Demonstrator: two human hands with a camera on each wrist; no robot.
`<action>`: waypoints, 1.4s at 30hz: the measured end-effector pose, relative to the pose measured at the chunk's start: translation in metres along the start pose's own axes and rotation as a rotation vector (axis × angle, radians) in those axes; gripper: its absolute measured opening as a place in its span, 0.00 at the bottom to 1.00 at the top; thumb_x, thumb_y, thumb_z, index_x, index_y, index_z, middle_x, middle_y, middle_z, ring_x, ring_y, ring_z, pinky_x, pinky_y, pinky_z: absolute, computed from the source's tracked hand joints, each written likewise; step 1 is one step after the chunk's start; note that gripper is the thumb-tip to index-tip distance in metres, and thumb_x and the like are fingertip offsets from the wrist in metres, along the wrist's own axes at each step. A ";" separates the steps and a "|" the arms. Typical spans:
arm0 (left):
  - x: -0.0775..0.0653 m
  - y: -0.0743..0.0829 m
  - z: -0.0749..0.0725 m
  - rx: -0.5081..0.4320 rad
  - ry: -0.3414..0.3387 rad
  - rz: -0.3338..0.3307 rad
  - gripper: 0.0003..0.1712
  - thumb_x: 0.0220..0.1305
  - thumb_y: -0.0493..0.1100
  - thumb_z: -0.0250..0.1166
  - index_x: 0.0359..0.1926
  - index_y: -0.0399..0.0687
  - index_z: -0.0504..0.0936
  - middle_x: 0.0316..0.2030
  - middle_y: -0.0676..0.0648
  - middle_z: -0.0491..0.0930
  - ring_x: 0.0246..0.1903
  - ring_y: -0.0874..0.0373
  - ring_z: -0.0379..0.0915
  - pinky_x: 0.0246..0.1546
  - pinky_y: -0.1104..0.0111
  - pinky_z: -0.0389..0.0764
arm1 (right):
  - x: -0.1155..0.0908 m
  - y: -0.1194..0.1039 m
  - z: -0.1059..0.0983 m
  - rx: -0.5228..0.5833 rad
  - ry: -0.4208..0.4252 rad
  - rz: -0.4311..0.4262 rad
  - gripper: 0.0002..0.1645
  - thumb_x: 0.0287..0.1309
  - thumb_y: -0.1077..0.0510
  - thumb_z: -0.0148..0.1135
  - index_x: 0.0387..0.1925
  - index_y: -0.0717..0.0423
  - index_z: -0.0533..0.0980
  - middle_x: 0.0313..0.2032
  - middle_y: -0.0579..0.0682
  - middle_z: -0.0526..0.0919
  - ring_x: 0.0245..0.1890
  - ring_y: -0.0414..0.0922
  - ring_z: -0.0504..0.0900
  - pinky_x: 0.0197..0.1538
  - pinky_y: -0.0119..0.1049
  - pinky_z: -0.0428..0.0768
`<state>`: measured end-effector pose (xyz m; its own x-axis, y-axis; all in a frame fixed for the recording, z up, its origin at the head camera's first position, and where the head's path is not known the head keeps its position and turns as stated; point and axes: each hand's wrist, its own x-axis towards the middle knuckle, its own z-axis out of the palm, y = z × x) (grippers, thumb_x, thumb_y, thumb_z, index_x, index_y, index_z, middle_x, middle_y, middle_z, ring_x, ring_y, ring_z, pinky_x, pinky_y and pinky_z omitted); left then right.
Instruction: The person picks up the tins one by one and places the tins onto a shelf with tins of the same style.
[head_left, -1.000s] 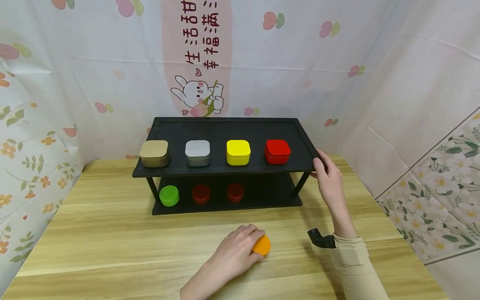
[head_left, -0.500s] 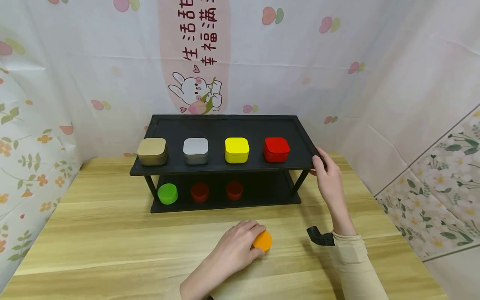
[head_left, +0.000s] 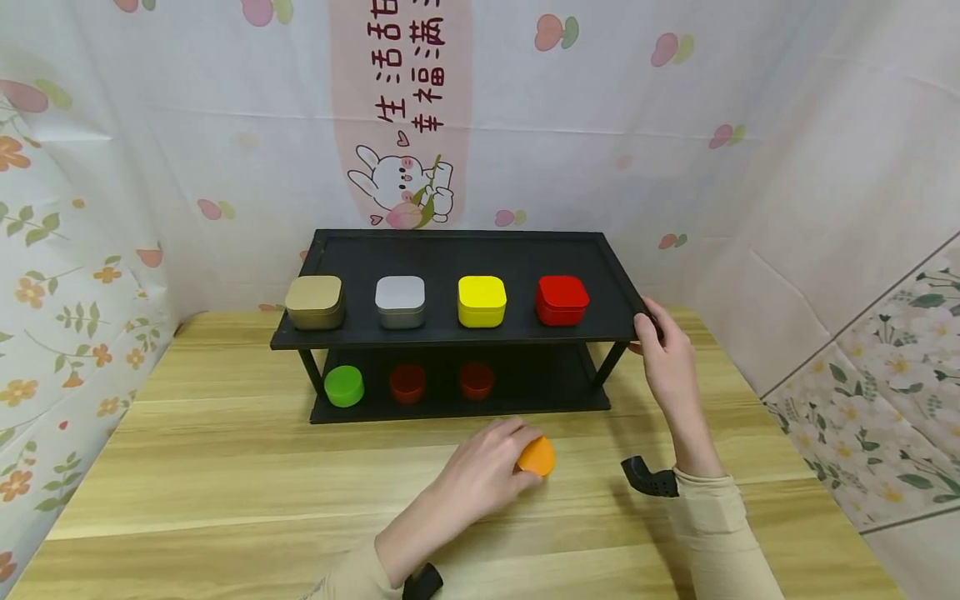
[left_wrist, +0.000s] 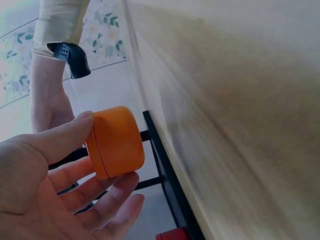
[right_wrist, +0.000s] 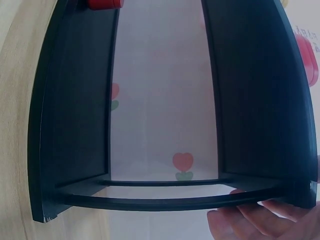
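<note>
My left hand [head_left: 483, 467] grips an orange lidded tin [left_wrist: 120, 142] between thumb and fingers, in front of the black two-tier shelf [head_left: 457, 250]. The lid seam shows in the left wrist view, and in the head view the orange top leans. My right hand [head_left: 666, 354] holds the right front corner of the upper tier, thumb on top. In the right wrist view its fingers [right_wrist: 240, 220] reach under that end. Along the upper tier stand a gold tin [head_left: 315, 302], a silver tin [head_left: 401, 302], a yellow tin [head_left: 482, 302] and a red tin [head_left: 562, 301].
On the lower tier are a green round container [head_left: 344, 387] at the left and two red ones, a left red container [head_left: 408, 384] and a middle red container [head_left: 476, 381]. The shelf stands at the back of a wooden table [head_left: 225, 483], before a patterned cloth [head_left: 570, 108].
My left hand has carried the orange tin forward toward the shelf, and its top now tilts. My right hand stays at the shelf's corner. The head view has shifted slightly.
</note>
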<state>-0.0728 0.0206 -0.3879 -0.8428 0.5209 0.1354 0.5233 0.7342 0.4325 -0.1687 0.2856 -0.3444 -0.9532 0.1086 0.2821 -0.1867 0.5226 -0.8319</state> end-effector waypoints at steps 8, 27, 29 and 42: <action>0.017 -0.001 -0.001 -0.010 0.004 0.004 0.30 0.61 0.51 0.76 0.62 0.49 0.82 0.52 0.51 0.82 0.43 0.58 0.75 0.41 0.73 0.81 | 0.000 0.001 0.000 0.007 -0.003 0.003 0.35 0.78 0.38 0.44 0.78 0.46 0.63 0.70 0.62 0.73 0.46 0.19 0.76 0.47 0.13 0.78; 0.054 -0.001 -0.004 -0.020 0.024 -0.005 0.30 0.63 0.51 0.74 0.63 0.48 0.81 0.55 0.49 0.82 0.45 0.56 0.77 0.46 0.70 0.84 | 0.002 0.001 -0.003 0.007 -0.009 0.010 0.33 0.79 0.40 0.44 0.78 0.45 0.62 0.71 0.62 0.72 0.44 0.18 0.77 0.46 0.12 0.77; 0.059 -0.001 -0.005 -0.010 0.018 -0.010 0.30 0.63 0.51 0.74 0.64 0.49 0.81 0.56 0.49 0.82 0.46 0.56 0.77 0.47 0.69 0.84 | 0.002 0.001 -0.003 0.003 -0.008 0.013 0.33 0.79 0.40 0.44 0.78 0.45 0.62 0.71 0.62 0.72 0.43 0.18 0.77 0.46 0.12 0.77; 0.085 -0.011 -0.001 0.008 0.006 -0.055 0.30 0.64 0.52 0.73 0.65 0.48 0.80 0.57 0.47 0.81 0.48 0.53 0.78 0.49 0.65 0.85 | 0.002 0.000 -0.001 0.021 -0.005 0.015 0.32 0.79 0.41 0.44 0.78 0.45 0.63 0.71 0.61 0.72 0.45 0.19 0.77 0.47 0.12 0.77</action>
<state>-0.1505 0.0570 -0.3805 -0.8708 0.4775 0.1168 0.4775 0.7652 0.4319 -0.1700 0.2870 -0.3430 -0.9571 0.1118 0.2674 -0.1776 0.5030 -0.8459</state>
